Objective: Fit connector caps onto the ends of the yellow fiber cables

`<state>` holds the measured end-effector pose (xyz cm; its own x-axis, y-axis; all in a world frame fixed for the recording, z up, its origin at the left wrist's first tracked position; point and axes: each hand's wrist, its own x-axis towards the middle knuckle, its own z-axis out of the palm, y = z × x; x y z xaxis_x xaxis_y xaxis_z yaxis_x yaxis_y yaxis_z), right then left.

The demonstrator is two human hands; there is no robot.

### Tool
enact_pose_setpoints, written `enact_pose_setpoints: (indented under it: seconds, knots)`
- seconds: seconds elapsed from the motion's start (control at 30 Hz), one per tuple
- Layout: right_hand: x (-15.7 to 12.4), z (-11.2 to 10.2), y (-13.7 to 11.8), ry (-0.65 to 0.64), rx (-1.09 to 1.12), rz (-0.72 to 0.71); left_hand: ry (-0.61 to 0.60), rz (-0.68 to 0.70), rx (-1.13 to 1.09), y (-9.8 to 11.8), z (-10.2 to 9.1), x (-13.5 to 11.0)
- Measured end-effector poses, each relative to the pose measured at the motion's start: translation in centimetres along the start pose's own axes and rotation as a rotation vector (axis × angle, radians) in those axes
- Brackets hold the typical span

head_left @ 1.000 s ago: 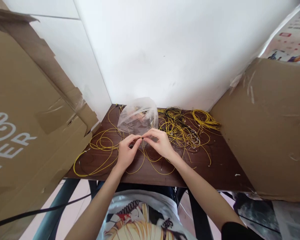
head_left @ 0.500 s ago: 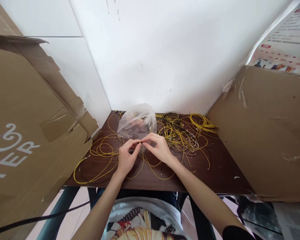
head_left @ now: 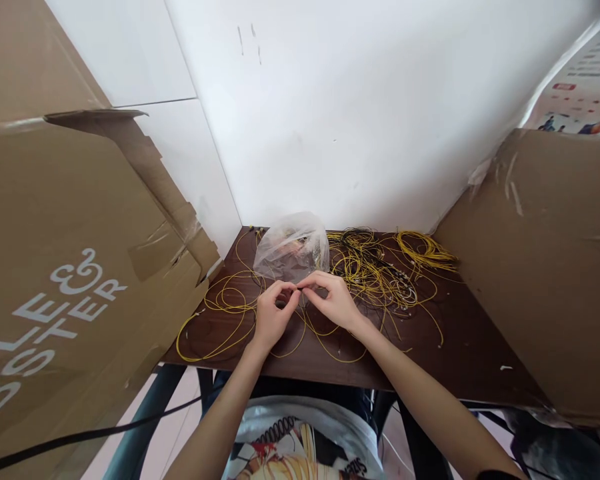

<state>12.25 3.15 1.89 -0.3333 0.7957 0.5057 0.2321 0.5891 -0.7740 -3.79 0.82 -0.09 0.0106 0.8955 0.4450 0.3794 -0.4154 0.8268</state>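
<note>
Thumb and forefinger of the left hand (head_left: 275,317) meet in a fine pinch, and those of the right hand (head_left: 333,303) do the same, tip to tip with the left. Both appear to grip one small dark piece (head_left: 299,288), mostly covered by the fingertips; whether it joins a cable cannot be told. It is held above the table, just in front of a crumpled translucent plastic bag (head_left: 273,259) with something inside.

With so little of the piece showing, a slack pinch or uneven pull could make it slip and drop among the thin yellow cable loops (head_left: 347,361) below the hands, where its dark colour would be hard to spot against the dark brown tabletop (head_left: 470,340).

To the left, more thin yellow loops (head_left: 179,343) spread near the table's front edge; a forearm brushing them could drag them off. To the right lies a tangled heap of yellow and black cables (head_left: 365,270); tugging one strand could tighten the knot. Beyond it sits a neater yellow coil (head_left: 425,250), near the plain brown cardboard panel (head_left: 545,267). A brown cardboard panel with white lettering (head_left: 150,320) flanks the left side.
</note>
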Motion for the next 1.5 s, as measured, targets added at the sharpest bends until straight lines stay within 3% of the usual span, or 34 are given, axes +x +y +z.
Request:
enact_pose_setpoints:
  seconds: [0.47, 0.87, 1.5]
  knots:
    - [0.01, 0.09, 0.65, -0.003, 0.075, 0.097, 0.010, 0.006, 0.000, -0.18, 0.15, -0.13]
    - [0.14, -0.07, 0.58, 0.025, 0.207, 0.188, 0.031, 0.091, 0.000, 0.14, 0.13, 0.03]
    - [0.18, -0.33, 0.19, -0.013, 0.088, 0.209, 0.027, 0.087, -0.014, 0.07, 0.26, 0.06]
